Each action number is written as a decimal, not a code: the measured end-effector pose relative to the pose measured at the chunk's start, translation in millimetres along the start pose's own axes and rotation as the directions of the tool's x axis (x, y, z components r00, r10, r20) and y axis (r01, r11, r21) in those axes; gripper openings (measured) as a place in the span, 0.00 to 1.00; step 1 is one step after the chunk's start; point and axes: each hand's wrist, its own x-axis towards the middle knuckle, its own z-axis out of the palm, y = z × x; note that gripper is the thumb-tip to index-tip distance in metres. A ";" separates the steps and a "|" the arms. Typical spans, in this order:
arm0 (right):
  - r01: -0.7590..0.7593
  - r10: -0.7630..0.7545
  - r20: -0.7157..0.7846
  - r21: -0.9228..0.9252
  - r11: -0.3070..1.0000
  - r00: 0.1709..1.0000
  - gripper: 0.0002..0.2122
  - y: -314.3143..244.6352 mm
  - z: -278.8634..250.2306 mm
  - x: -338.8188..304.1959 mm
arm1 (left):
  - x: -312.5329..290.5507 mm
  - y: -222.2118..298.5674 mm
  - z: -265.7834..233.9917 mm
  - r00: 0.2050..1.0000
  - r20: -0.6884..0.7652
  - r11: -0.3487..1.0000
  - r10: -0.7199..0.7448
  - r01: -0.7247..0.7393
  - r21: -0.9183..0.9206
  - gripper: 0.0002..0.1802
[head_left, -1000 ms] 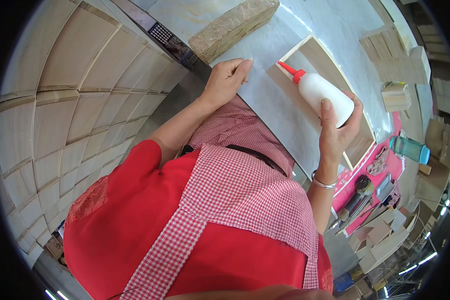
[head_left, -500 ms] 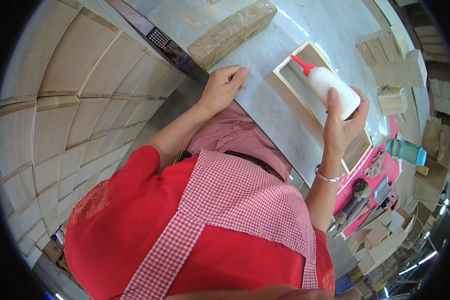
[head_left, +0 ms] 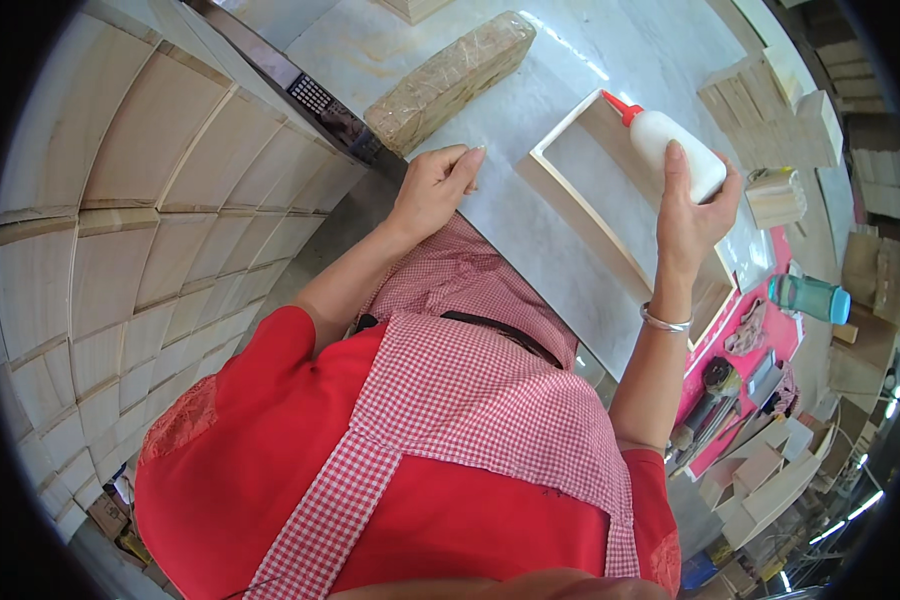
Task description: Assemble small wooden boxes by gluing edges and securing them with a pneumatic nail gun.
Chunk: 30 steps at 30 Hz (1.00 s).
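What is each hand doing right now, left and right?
Left hand: loosely curled, fingertips resting on the pale grey tabletop, holding nothing.
Right hand: closed around the white squeeze bottle with a red nozzle, above the shallow wooden frame.

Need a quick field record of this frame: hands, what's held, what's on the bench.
right hand: grips a white glue bottle, red nozzle aimed at the frame's far corner
left hand: loosely curled, resting on the pale tabletop, holding nothing
wooden frame: open rectangular box, lies flat on the tabletop under the bottle
brick-shaped block: on the tabletop beyond the left hand
teal bottle: lying to the right
wooden pieces: stacked at upper right
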 end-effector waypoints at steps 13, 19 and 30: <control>-0.075 0.072 -0.034 -0.096 0.993 0.997 0.24 19.6 -55.0 -3.2 | 1.3 -2.6 4.4 0.999 -0.012 0.998 0.031 -0.031 0.047 0.24; -0.184 0.174 -0.090 -0.109 0.977 0.981 0.24 26.8 -91.6 -12.7 | 1.2 -0.5 7.2 1.000 0.005 0.999 0.017 -0.017 0.029 0.24; -0.202 0.169 -0.200 -0.156 0.967 0.965 0.23 54.3 -160.6 -32.3 | 3.6 3.2 11.3 1.000 0.003 1.000 -0.007 0.007 0.027 0.24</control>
